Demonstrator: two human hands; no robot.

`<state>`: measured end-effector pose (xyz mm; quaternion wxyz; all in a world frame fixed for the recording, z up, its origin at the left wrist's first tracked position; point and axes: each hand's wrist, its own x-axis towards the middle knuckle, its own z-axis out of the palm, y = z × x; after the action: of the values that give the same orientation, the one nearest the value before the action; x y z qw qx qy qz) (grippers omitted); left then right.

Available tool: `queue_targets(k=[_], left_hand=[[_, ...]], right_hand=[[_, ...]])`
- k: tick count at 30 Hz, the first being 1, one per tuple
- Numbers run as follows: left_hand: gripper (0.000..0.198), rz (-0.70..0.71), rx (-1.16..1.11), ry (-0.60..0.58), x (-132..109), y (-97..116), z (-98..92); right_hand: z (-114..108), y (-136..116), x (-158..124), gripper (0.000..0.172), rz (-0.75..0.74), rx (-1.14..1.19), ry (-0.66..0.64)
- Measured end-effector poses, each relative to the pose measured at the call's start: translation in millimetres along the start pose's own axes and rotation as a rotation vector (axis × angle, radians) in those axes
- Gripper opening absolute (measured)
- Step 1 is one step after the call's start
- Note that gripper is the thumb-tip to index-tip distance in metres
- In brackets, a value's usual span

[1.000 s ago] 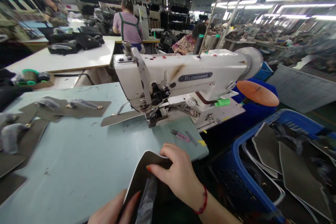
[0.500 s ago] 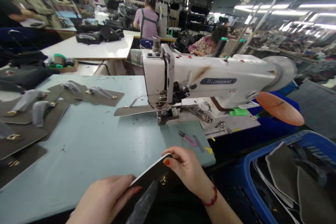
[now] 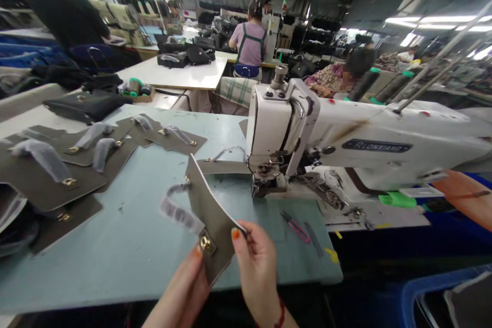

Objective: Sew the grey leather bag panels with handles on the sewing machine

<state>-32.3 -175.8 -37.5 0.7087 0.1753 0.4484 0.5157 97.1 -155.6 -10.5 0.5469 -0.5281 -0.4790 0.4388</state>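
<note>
Under strip lights, a pale bench (image 3: 146, 251) carries a white sewing machine (image 3: 319, 133), with strapped panels (image 3: 28, 169) spread at the far left. Above the bench's near side, a grey-brown panel (image 3: 207, 197) is held tilted up, its plastic-wrapped strap (image 3: 179, 210) bowing leftward. The right hand (image 3: 259, 259) has its grip closed on the panel's right edge; the left hand (image 3: 188, 277) holds it low by the gold buckle (image 3: 205, 242), some fingers hidden. Positioning the panel seems the step in hand; the next move calls for a firm two-handed hold, strap clear.
</note>
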Motion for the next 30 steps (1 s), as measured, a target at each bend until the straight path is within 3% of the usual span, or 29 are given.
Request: queue_targets(k=[2,5,13,21,30], left_hand=[[0.042,-0.034,-0.024,-0.024,21,3,12.1],[0.042,-0.061,-0.021,-0.044,43,13,26.6],[0.034,0.071,0.172,-0.096,93,28,53.4],[0.025,0.093,0.130,-0.129,127,36,78.4],[0.032,0.120,0.120,-0.160,140,41,79.8]], right_hand=[[0,5,1,0.032,0.034,0.011,-0.034],[-11,7,13,0.030,0.067,-0.065,-0.119],[-28,10,59,0.034,0.207,-0.107,-0.185],[-29,16,81,0.038,0.213,-0.074,-0.066],[-18,17,82,0.043,0.248,-0.050,0.069]])
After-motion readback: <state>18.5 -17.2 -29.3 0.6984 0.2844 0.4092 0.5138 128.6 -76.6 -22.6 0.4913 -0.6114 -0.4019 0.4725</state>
